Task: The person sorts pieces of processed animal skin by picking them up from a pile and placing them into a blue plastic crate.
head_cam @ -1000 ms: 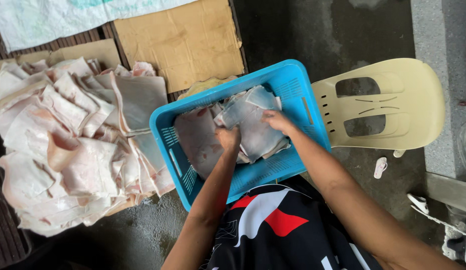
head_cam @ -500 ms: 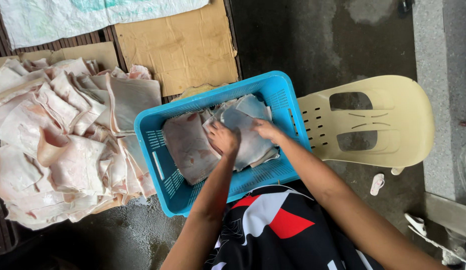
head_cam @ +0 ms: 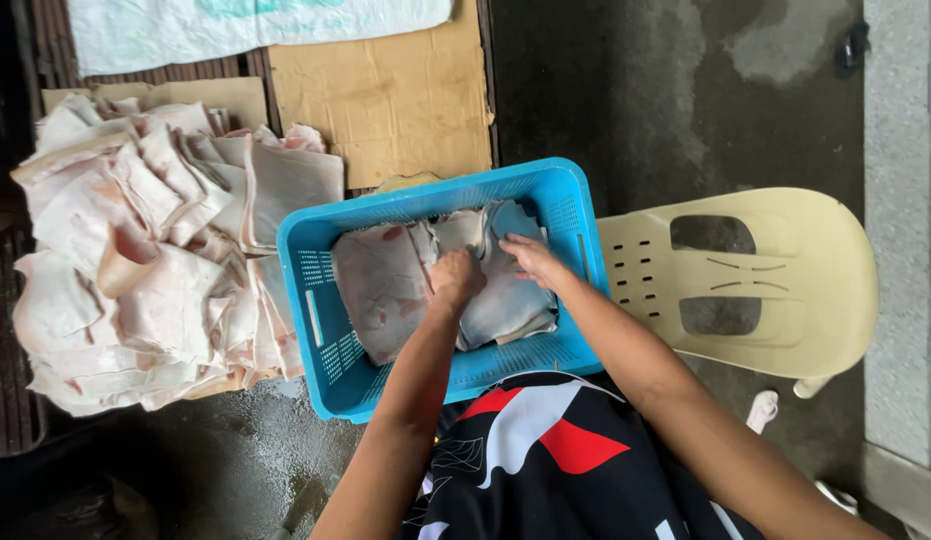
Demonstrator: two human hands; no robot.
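— Where, the pale slabs [head_cam: 505,300]?
— Inside the blue basket [head_cam: 325,350], stacked flat, both hands on top.
— Hands?
— Left hand [head_cam: 455,280] curled shut, pinching a slab's upper edge; right hand [head_cam: 525,258] spread open, pressing flat on the same sheet.
— Handling?
— Probably soft, floppy, slick, fairly heavy; best taken at an edge or corner, with support beneath.
— Direction?
— Long axis roughly away from the body, toward the cardboard [head_cam: 385,90]. Bigger heap [head_cam: 145,260] left of the basket.

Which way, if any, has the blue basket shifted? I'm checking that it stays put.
No. The blue basket still overlaps the cream chair's front edge, its far corner beside the cardboard's corner.
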